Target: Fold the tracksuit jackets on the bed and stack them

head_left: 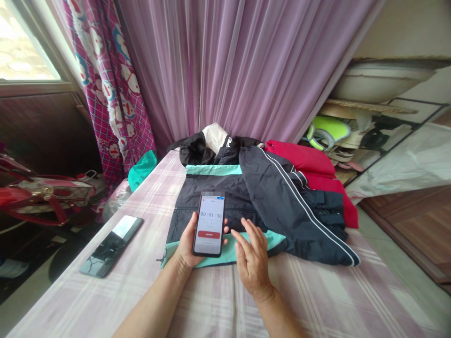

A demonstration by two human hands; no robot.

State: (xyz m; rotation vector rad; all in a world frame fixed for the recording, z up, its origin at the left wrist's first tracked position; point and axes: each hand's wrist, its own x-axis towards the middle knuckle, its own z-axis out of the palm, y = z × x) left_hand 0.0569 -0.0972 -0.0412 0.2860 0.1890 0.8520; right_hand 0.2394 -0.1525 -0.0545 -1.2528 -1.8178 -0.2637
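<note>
A smartphone [210,245] is held upright in my left hand [186,246], its lit screen showing 00:01:30 above a red button. My left thumb lies along one edge and fingertips wrap the other. Just right of the phone hovers my right hand [252,258], empty, its fingers apart and slightly bent, not touching the screen. Beneath both hands a dark navy jacket [214,188] with mint trim and white-striped sleeve is spread on the bed-like checked cloth surface [148,300].
Left of my arm lies a second phone [112,246], screen up. Behind the jacket sit a black-and-white garment [214,141] and red folded cloth [303,157]. A purple curtain [225,65] hangs at the back; a shelf with a green visor [329,129] stands right.
</note>
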